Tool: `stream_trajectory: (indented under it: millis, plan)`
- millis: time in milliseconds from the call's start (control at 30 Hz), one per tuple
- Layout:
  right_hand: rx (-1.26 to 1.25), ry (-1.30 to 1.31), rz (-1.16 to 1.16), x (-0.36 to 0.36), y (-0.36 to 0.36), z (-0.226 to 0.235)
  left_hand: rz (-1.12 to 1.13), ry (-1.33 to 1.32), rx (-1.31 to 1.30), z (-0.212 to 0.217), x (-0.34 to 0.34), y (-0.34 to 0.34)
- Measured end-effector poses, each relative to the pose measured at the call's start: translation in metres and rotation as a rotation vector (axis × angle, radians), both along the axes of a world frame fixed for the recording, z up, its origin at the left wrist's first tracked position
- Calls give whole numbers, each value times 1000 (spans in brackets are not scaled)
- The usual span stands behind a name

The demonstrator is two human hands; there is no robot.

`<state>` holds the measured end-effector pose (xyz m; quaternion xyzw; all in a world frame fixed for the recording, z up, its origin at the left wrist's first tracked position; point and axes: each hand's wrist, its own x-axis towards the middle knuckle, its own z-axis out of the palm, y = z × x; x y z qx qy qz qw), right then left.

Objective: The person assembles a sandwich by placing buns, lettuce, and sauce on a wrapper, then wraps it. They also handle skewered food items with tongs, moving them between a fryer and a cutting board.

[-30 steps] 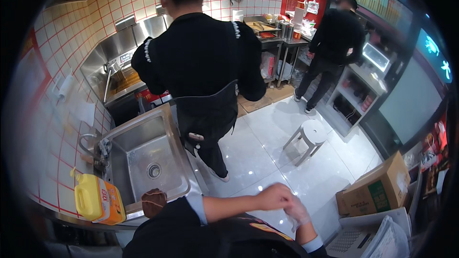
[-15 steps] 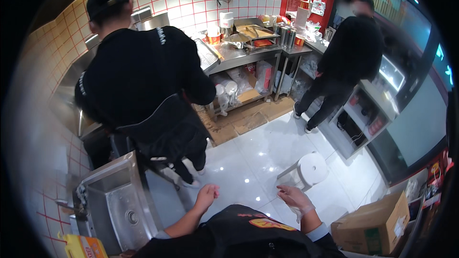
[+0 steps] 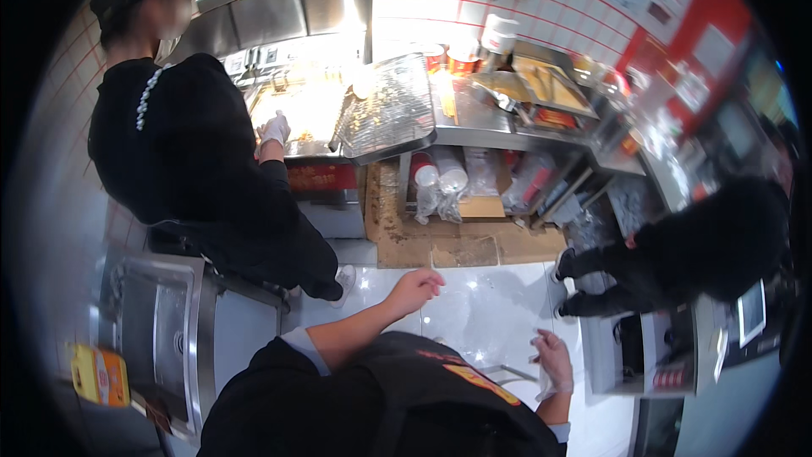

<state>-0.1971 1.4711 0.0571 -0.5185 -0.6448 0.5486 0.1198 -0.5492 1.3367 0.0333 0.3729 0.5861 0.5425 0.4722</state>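
At our far left we have a yellow jug with an orange label; what it holds, we cannot tell. Just beside it is the stainless sink, its basin bare metal where we can see it. A co-worker in black stands behind the sink, one gloved hand over a brightly lit fryer with golden bits in it. Next comes a wire rack on a tray, at the left end of the steel tabletop.

Our left hand hangs over the floor, its fingers loosely curled and apart, with nothing in them. Beyond it, on the lower shelf, bagged white cups lie near an open cardboard box. Above, on the tabletop, are a red tub and a white tub, contents unclear.

Near our right hand is a pale stool, mostly hidden by our apron. Farther back, a metal tray holds something golden with tongs across it. Our right hand, clear plastic around it, has half-bent fingers, spread and holding nothing we can see. At right, a white cabinet holds reddish items beneath a second co-worker.
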Motion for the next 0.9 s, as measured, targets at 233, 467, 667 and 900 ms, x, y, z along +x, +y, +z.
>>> stream_trajectory:
  millis: [233,467,667,900]
  plan:
    - [336,0,333,-140,233,53,533,-121,-174,-30,-49,8]
    - [435,352,480,-333,319,131,733,-353,-302,-66,-86,53]
    - [777,459,579,-435,390,194,694,-333,-287,-77,-124,122]
    - [1061,597,720,-542,513,261,941,-389,-342,-82,-116,159]
